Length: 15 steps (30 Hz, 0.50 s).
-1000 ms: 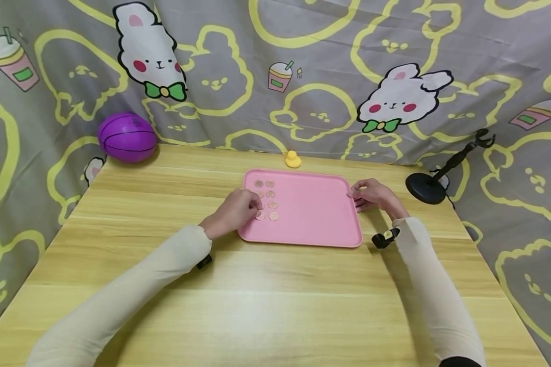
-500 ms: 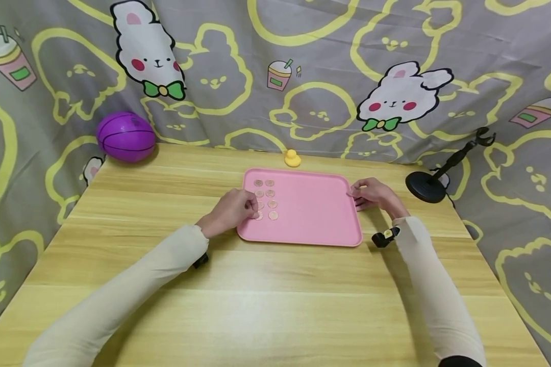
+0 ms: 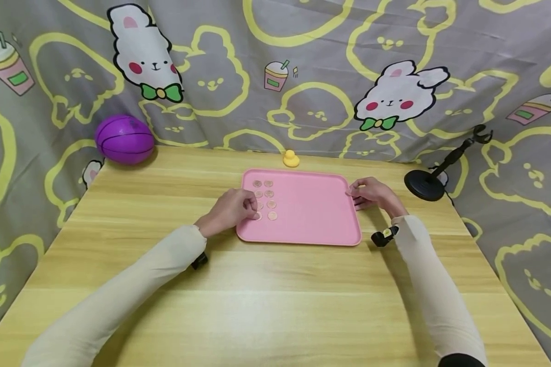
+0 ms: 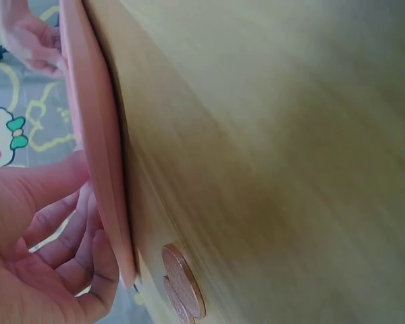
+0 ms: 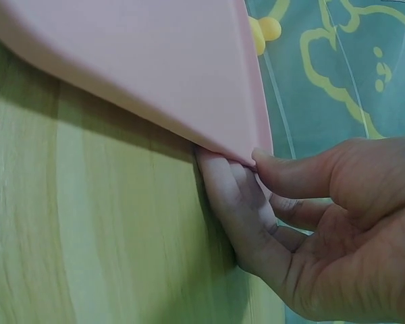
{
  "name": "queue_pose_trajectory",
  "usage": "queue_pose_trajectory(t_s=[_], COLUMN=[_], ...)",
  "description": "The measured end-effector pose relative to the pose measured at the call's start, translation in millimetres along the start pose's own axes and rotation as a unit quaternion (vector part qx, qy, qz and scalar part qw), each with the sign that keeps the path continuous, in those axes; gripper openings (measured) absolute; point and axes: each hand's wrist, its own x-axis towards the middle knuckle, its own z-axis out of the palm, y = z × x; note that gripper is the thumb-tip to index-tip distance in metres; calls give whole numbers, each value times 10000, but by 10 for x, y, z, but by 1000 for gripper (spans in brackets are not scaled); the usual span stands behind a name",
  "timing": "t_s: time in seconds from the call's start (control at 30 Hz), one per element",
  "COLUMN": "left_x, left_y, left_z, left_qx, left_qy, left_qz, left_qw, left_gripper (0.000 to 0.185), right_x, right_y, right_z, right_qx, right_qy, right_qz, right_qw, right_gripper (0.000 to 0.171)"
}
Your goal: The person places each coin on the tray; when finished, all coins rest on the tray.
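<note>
A pink tray [image 3: 312, 209] lies on the wooden table, with several copper-coloured coins [image 3: 272, 216] flat in two columns along its left side. My left hand [image 3: 229, 208] reaches over the tray's left edge, fingers bent. Its fingertips are at the nearest coin of the left column, partly covering that column. In the left wrist view the tray's rim hides the fingertips, so I cannot tell whether they pinch the coin. Two overlapping coins [image 4: 182, 283] lie on the wood outside the tray. My right hand [image 5: 324, 223] grips the tray's right edge, thumb on the rim and fingers beneath.
A yellow rubber duck [image 3: 291, 158] sits behind the tray. At the back left corner rests a purple ball [image 3: 125, 139]. On the right stands a black stand [image 3: 424, 184] with a tilted arm and clip. A patterned curtain [image 3: 312, 61] hangs behind the table.
The left hand has drawn back very slightly to the left, uncovering more of the left column of coins. The right hand and the tray have stayed put.
</note>
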Motion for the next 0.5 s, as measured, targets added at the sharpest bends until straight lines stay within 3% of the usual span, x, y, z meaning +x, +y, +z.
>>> queue_pose_trajectory(t_s=[0.33,0.5], left_x=[-12,-15], left_y=[-57,-89], left_z=[-86,-164], left_qx=[-679,-674], left_qy=[218,308], left_qz=[114,126], left_qw=[9974,9972], left_gripper=[10,7], right_x=[-6,10], right_y=[-14,-8], right_z=[-1,7], right_qx=[-33,-56], right_qy=[-58,-64], right_qz=[-49,-23], right_qw=[10000,10000], right_gripper=[28,30])
